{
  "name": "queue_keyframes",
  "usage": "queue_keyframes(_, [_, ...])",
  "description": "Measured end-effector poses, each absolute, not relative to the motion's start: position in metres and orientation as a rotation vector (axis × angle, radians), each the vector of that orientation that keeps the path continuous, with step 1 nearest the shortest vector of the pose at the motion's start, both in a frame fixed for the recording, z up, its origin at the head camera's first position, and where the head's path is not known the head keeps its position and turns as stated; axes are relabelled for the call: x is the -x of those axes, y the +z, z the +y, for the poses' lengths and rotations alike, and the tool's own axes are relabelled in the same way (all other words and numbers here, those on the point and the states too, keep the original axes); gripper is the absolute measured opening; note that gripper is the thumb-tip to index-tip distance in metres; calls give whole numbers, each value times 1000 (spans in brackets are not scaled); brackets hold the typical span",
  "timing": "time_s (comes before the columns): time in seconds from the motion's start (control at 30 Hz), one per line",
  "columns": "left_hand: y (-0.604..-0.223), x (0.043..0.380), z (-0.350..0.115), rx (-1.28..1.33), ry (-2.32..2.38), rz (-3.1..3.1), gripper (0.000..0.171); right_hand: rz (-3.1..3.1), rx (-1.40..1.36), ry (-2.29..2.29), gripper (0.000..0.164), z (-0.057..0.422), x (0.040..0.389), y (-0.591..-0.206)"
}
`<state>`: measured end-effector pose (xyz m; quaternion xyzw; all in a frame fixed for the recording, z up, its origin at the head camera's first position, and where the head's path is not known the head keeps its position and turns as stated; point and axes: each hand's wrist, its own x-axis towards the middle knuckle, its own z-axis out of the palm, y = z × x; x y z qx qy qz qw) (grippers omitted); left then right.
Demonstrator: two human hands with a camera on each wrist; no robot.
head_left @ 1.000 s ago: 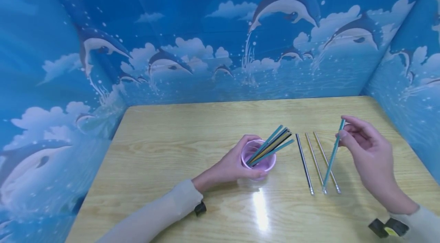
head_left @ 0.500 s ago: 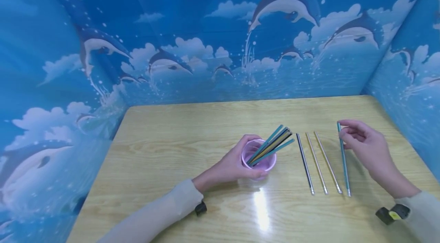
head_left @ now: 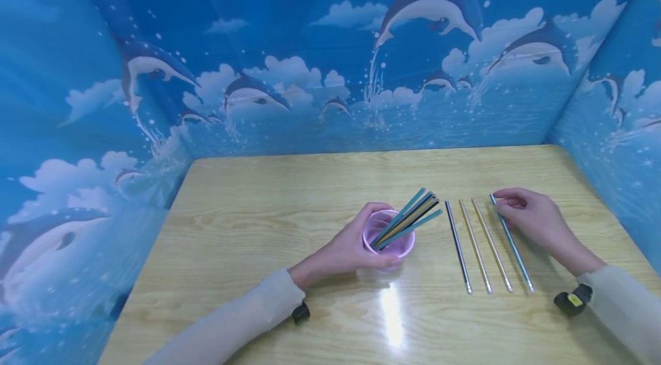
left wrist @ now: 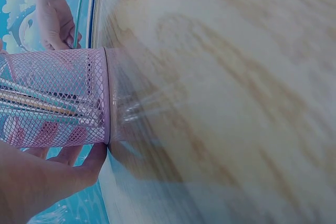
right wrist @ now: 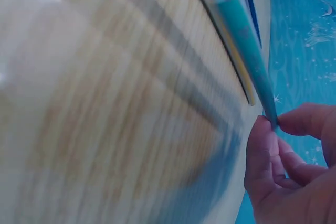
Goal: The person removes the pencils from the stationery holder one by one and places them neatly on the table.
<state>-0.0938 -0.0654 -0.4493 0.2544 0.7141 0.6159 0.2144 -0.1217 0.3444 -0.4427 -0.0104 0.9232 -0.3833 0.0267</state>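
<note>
My left hand (head_left: 356, 241) grips a pink mesh pen cup (left wrist: 58, 98) that stands upright on the table. Several pencils (head_left: 408, 220) in teal, black and yellow lean to the right inside it. Between thumb and fingertips, my right hand (head_left: 537, 218) pinches the far end of a teal pencil (head_left: 511, 241); the right wrist view shows the teal pencil (right wrist: 249, 51) slanting away from the fingertips, close over the wood. Left of it lie two yellowish pencils, one outer (head_left: 494, 247) and one inner (head_left: 476, 247), then a dark pencil (head_left: 458, 247), roughly side by side.
The wood-grain table (head_left: 258, 198) is bounded at the back and sides by a blue dolphin-print backdrop (head_left: 310, 66). A bright light reflection (head_left: 391, 316) shows on the tabletop in front of the cup.
The teal pencil went from slanting over the yellowish pencils to a line beside them on the right, lowered to the table, with my right hand still pinching its end. The left hand stayed put.
</note>
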Motion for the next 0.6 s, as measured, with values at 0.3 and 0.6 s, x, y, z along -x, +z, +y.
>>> queue_keyframes(0.3, [-450, 94, -65, -704, 1708, 1978, 94, 2754, 15, -1052, 44, 345, 131, -446])
queue_keyframes(0.6, [-449, 94, -66, -705, 1714, 1960, 96, 2824, 64, -937, 39, 340, 135, -444])
